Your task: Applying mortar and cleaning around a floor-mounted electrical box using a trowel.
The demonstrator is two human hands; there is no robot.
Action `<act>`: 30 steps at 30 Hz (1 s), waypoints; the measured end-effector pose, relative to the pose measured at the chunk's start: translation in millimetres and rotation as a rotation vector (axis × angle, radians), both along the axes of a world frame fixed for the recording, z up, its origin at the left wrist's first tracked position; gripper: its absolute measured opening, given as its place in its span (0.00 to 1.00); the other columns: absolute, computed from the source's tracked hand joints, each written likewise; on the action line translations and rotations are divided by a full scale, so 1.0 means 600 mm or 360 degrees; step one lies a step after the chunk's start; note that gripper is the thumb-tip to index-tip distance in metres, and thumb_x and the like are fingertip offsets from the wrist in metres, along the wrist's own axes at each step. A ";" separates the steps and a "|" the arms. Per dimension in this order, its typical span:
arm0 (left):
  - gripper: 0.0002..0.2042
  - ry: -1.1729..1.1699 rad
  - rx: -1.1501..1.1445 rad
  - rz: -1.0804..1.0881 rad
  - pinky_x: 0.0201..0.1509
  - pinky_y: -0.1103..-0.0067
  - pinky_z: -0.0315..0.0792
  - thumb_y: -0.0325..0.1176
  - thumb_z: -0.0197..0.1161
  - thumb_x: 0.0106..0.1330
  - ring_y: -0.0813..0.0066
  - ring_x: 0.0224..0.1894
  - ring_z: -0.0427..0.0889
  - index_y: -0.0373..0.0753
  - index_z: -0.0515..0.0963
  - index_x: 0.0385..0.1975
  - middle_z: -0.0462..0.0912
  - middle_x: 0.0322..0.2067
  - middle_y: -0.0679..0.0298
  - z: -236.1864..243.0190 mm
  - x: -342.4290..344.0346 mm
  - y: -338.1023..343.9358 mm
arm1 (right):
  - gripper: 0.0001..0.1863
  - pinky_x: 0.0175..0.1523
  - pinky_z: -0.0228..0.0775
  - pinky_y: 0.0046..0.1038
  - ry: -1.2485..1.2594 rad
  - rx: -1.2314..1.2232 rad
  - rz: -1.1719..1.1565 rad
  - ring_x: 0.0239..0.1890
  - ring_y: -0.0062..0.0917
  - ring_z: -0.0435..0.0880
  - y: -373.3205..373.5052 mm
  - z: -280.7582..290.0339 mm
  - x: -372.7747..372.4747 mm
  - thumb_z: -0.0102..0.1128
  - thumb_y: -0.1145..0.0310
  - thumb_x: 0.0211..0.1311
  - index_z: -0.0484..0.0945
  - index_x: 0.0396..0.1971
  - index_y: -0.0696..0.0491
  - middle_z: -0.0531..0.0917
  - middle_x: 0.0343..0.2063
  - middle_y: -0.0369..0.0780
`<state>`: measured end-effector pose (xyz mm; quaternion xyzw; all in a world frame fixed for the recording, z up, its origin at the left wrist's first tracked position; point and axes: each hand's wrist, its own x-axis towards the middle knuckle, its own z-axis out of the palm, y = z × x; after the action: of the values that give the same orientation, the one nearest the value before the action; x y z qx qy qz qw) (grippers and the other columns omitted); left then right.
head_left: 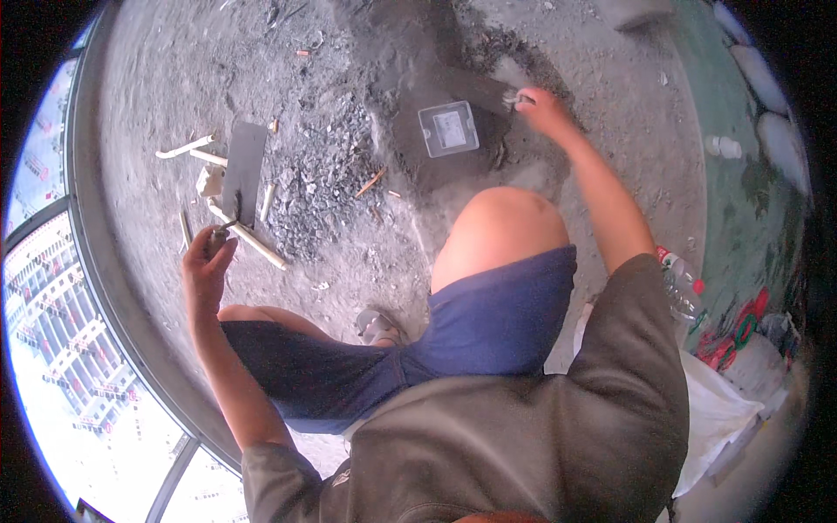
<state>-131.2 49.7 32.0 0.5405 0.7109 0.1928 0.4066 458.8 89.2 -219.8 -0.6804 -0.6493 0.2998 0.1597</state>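
My left hand [209,253] is closed round the handle of a plastering trowel [245,166]. Its long grey rectangular blade points away from me, above pale pipe pieces [255,247] on the ground. At the far right of the dark powdery patch [418,166], my right hand [545,113] grips the handle of a second flat tool. The dark blade [478,90] of that tool, which looks like a trowel, reaches left, low over the patch and partly blending into it. A clear square plastic container [449,129] with a pale label sits on the patch, just left of my right hand.
Grey rubble chips [327,174] cover the ground between the two tools. Window panes [87,349] curve along the left. At the right lie a plastic bottle [682,292], a white sack [715,410] and red and green coils [741,336]. My sandalled foot [379,327] stands near the middle.
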 end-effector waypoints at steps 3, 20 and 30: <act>0.12 0.0066 0.0004 0.0007 0.30 0.89 0.63 0.26 0.64 0.57 0.89 0.27 0.67 0.34 0.76 0.41 0.73 0.25 0.75 0.004 0.001 -0.003 | 0.18 0.46 0.69 0.33 0.0114 -0.0128 -0.0209 0.41 0.36 0.79 -0.028 0.026 0.029 0.60 0.61 0.52 0.77 0.44 0.51 0.81 0.37 0.45; 0.13 -0.0022 -0.0017 0.0020 0.32 0.88 0.66 0.26 0.62 0.57 0.87 0.29 0.71 0.33 0.75 0.42 0.77 0.29 0.71 0.016 0.013 0.007 | 0.14 0.45 0.69 0.37 -0.0059 -0.0044 -0.0360 0.40 0.42 0.78 -0.056 0.059 0.017 0.57 0.59 0.54 0.77 0.38 0.51 0.80 0.36 0.46; 0.09 -0.0707 -0.0209 0.0384 0.21 0.85 0.60 0.33 0.59 0.62 0.86 0.19 0.65 0.36 0.74 0.37 0.69 0.19 0.73 0.110 -0.020 0.040 | 0.18 0.22 0.63 0.17 0.1094 -0.0806 -0.0893 0.21 0.14 0.69 -0.059 0.325 0.074 0.43 0.54 0.67 0.71 0.39 0.54 0.74 0.25 0.34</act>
<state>-143.0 73.7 98.2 0.3687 0.6744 0.3074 0.5611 503.2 53.6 -25.1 -0.7080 -0.2587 0.5997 0.2685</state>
